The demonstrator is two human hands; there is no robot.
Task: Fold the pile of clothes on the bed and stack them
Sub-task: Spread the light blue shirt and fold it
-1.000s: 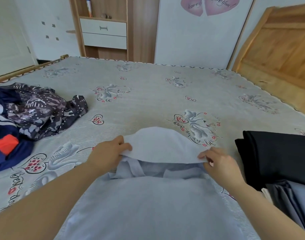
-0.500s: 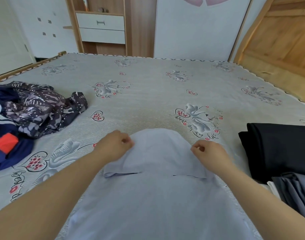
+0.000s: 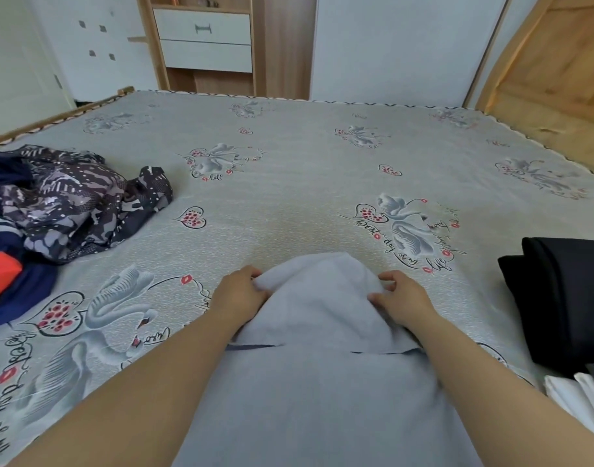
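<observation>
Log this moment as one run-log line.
step: folding light blue garment | left hand: grips folded edge | right hand: grips folded edge | unfolded pile: left | black folded stack: right

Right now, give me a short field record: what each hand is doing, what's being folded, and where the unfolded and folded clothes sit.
garment in work: pale blue shirt, flat on the bed, far end folded over toward the person
left hand: grips the fold's left edge
right hand: pinches the fold's right edge
unfolded pile: far left, patterned and navy clothes
folded stack: right edge, black piece on top
</observation>
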